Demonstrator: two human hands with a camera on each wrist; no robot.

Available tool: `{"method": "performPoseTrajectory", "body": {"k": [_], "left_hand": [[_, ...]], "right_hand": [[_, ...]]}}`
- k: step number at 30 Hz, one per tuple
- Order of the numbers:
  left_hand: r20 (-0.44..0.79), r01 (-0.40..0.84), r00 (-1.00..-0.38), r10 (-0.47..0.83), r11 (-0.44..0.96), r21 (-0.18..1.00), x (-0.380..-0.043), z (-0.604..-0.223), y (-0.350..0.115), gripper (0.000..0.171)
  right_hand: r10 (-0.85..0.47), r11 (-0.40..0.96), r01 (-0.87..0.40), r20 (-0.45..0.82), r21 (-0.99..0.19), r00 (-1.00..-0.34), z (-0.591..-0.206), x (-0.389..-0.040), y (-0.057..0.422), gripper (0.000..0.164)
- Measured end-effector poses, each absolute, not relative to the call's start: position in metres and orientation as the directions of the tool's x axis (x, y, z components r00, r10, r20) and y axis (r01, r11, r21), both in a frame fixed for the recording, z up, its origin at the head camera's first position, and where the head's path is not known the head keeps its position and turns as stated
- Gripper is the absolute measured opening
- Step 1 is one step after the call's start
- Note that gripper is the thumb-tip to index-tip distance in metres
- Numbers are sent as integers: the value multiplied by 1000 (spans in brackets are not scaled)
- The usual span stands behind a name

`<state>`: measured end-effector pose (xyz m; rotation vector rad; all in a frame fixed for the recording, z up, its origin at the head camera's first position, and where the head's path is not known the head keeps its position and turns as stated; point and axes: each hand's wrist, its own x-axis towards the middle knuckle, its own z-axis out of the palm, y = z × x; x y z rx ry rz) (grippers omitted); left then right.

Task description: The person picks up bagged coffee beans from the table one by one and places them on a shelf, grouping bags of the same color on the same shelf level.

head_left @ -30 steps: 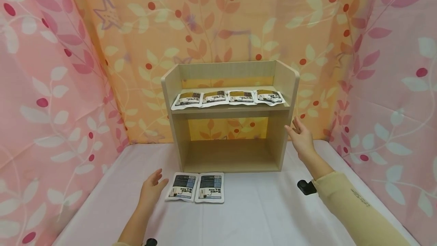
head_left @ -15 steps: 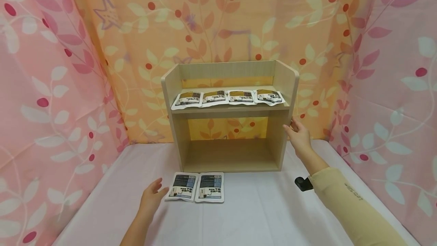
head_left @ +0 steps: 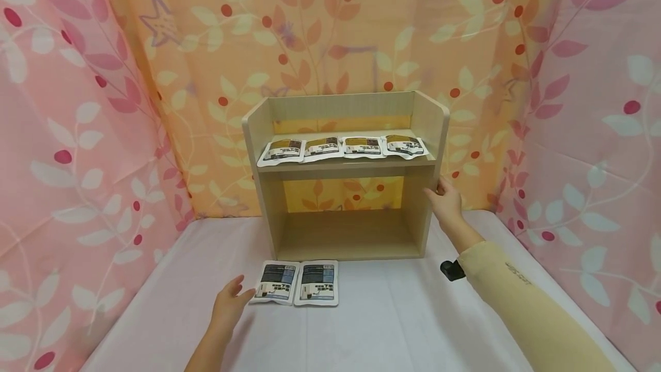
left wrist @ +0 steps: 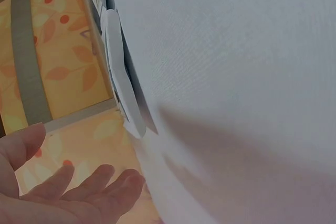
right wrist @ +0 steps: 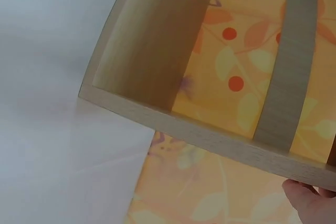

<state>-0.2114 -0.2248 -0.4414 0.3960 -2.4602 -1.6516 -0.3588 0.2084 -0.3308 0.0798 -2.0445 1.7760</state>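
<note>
A light wooden two-tier shelf [head_left: 341, 238] stands in the middle of the head view. My right hand [head_left: 448, 205] is at its right side panel, thumb and fingertips right at the panel's outer edge; in the right wrist view the thumb [right wrist: 300, 196] meets that edge. A row of several flat white pouches [head_left: 322, 149] with printed labels lies along the upper tier. Two similar pouches, a left one [head_left: 276, 283] and a right one [head_left: 317, 283], lie side by side before the shelf. My left hand [head_left: 229, 303] holds nothing, fingers loosely extended beside the left pouch.
A white cloth covers the table [head_left: 377, 326]. Patterned curtains stand close around it: orange at the back [head_left: 330, 27], pink on the left [head_left: 88, 188] and right [head_left: 594, 188]. A black wrist device [head_left: 452, 270] sits under the right forearm.
My right hand has moved slightly left, from beside the shelf onto its side panel. My left hand has dropped a little toward me beside the pouch. The pouches lie as before.
</note>
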Motion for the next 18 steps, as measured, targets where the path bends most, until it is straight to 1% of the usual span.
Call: {"method": "performPoseTrajectory", "body": {"k": [8,12,18], "left_hand": [[-49,-164,-945,-323,340,926,-217,-446,-222,57],[-49,-170,-941,-336,342,924,-219,-449,-221,57],[-57,-180,-936,-348,334,925,-223,-450,-223,56]], "right_hand": [[280,242,-312,374,-919,-884,-334,-367,208,47],[304,312,-302,396,-901,-867,-336,-371,210,41],[283,425,-327,466,-844,-838,-342,-376,213,33]]}}
